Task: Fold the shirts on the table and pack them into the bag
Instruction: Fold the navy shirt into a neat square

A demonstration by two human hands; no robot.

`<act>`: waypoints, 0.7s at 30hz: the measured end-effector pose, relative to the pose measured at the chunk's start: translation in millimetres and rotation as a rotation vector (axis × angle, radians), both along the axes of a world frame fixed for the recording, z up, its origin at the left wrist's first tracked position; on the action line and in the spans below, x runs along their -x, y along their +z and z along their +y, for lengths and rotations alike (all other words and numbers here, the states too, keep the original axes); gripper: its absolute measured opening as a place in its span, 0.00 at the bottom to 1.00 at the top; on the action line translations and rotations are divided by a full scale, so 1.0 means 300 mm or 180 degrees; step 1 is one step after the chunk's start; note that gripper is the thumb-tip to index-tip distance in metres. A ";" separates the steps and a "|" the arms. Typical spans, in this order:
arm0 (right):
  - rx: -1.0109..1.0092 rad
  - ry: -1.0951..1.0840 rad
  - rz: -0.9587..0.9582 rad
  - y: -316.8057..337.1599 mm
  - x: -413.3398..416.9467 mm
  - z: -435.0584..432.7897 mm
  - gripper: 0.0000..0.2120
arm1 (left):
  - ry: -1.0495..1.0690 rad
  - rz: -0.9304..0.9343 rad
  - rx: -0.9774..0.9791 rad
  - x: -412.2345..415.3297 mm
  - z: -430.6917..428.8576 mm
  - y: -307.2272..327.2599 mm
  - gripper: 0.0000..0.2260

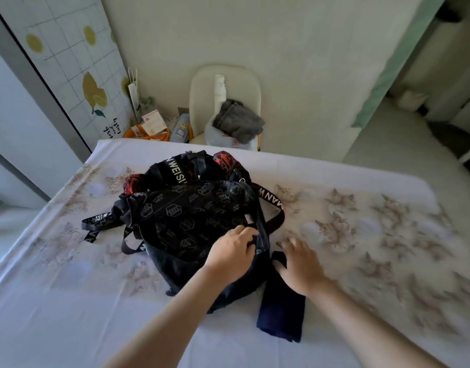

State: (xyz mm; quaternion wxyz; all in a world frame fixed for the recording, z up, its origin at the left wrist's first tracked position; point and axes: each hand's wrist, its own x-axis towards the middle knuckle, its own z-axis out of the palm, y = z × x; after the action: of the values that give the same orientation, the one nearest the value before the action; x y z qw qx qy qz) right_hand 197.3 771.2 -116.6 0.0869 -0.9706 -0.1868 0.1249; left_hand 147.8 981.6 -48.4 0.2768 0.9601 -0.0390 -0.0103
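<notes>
Head view: table (361, 181) under pale floral cloth; cream chair (202, 83) behind.
Black bag (191, 216) mid-table; straps (175, 172) read "WEISI", "MANW".
Left hand (232, 252) grips bag rim.
Right hand (300, 264), blurred, fingers spread, lies on folded navy shirt (281, 314) beside bag.

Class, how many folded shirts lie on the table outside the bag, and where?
1. The folded navy shirt lies on the table just right of the black bag, its far end by the right hand. Others may be hidden inside the bag.

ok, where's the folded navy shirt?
Head view, lower centre: folded navy shirt lies on the tablecloth right of the black backpack, under the right hand.
</notes>
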 end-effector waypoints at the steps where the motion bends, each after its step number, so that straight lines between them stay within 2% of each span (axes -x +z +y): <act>1: 0.0062 0.0059 0.0219 -0.035 0.038 -0.031 0.28 | -0.0023 0.0232 0.0163 0.018 -0.046 -0.023 0.16; 3: 0.0033 0.0052 0.0422 -0.077 0.093 -0.081 0.31 | -0.0052 0.0617 0.0128 0.056 -0.117 -0.077 0.18; 4: -0.0012 0.0003 0.0467 -0.084 0.112 -0.105 0.31 | -0.0111 0.0491 -0.0105 0.072 -0.141 -0.097 0.18; 6: -0.0032 -0.0038 0.0524 -0.089 0.153 -0.151 0.31 | -0.0450 -0.0297 -0.0497 0.095 -0.186 -0.125 0.17; 8: -0.0073 -0.0138 0.0546 -0.091 0.194 -0.194 0.32 | -0.0949 -0.0649 -0.0423 0.124 -0.248 -0.150 0.16; 9: -0.0131 -0.0203 0.0565 -0.093 0.216 -0.216 0.33 | -0.0972 -0.0403 -0.0249 0.138 -0.286 -0.169 0.17; 10: -0.0183 -0.0242 0.0561 -0.101 0.235 -0.239 0.34 | -0.0795 0.0102 -0.0054 0.153 -0.327 -0.182 0.18; 12: -0.0397 -0.0347 0.0520 -0.105 0.268 -0.274 0.31 | -0.0145 0.1264 0.0342 0.172 -0.385 -0.208 0.22; 13: -0.0608 -0.0456 0.0536 -0.104 0.282 -0.287 0.29 | 0.0176 0.1582 0.0573 0.167 -0.404 -0.215 0.24; 15: -0.1125 -0.0601 0.0670 -0.076 0.311 -0.296 0.26 | 0.0581 0.1940 0.1124 0.145 -0.432 -0.219 0.25; 17: -0.1419 -0.0590 0.0782 -0.052 0.335 -0.296 0.29 | 0.0698 0.2296 0.1590 0.127 -0.443 -0.214 0.27; 21: -0.1874 -0.0877 0.0808 -0.032 0.334 -0.286 0.36 | 0.0536 0.2460 0.1750 0.127 -0.427 -0.219 0.25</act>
State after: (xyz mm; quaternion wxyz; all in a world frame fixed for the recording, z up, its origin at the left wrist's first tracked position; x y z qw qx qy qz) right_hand 97.3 685.5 -126.2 0.4016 -0.8967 -0.0697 0.1725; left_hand 109.6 853.6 -114.1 0.5145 0.7770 0.1434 -0.3332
